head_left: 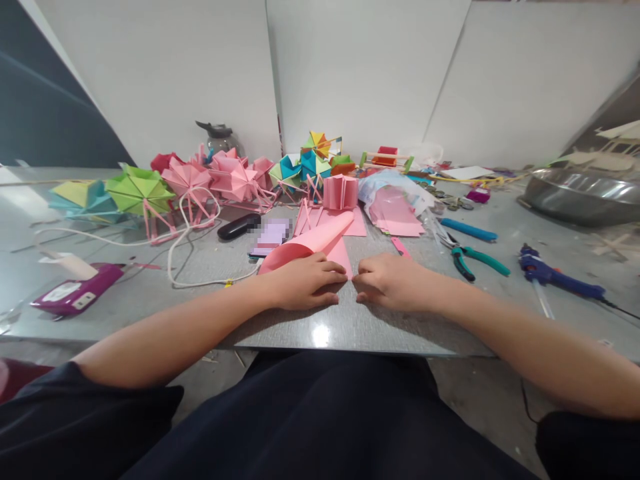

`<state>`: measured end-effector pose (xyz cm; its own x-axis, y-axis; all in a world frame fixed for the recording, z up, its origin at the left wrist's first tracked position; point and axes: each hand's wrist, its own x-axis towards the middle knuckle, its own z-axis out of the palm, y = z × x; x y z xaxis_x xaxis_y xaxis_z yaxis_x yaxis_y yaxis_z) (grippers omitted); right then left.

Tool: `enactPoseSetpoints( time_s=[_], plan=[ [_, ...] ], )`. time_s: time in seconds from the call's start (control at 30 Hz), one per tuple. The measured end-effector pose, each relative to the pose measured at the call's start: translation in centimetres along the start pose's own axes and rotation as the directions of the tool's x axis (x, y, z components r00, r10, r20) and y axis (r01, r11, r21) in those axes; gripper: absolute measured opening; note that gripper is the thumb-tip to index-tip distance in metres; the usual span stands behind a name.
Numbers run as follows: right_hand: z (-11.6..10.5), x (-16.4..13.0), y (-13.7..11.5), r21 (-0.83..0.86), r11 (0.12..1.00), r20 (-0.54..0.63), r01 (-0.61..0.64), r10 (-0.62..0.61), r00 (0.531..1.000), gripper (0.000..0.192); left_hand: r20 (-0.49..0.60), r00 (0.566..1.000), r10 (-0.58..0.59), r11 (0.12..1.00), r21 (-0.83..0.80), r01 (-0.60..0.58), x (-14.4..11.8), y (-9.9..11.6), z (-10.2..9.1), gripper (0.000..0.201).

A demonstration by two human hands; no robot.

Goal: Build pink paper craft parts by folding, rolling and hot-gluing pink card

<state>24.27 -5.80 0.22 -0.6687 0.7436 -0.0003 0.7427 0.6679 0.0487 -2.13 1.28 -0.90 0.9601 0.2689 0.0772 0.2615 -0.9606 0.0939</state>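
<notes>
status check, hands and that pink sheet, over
Left hand and right hand both pressed on folded pink sheet, fingertips nearly meeting. Sheet's far part curls up off grey table. Phone just behind, pliers off right.

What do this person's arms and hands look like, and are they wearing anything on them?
Both forearms are bare. The left hand and right hand wear no gloves, and no rings, watch or bracelets show. Dark navy short sleeves show at the bottom corners.
</notes>
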Motion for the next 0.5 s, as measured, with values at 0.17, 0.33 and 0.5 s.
enactPoseSetpoints(
  time_s=[0.17, 0.33, 0.5],
  plan=[
    [-0.5, 0.0, -0.5, 0.010, 1.000, 0.047, -0.028, 0.027, 0.998, 0.027, -0.008, 1.000, 0.014, 1.000, 0.020, -0.014, 0.0, 0.0, 0.1, 0.043],
    [-1.3, 0.0, -1.5, 0.007, 0.997, 0.104, -0.078, 0.077, 0.992, 0.028, -0.015, 1.000, 0.018, 0.999, 0.038, -0.018, 0.0, 0.0, 0.0, 0.042],
    [-1.6, 0.0, -2.1, 0.006, 0.992, 0.115, -0.123, 0.121, 0.986, 0.027, -0.006, 1.000, 0.019, 0.999, 0.027, -0.019, 0.0, 0.1, -0.2, 0.041]
  ],
)
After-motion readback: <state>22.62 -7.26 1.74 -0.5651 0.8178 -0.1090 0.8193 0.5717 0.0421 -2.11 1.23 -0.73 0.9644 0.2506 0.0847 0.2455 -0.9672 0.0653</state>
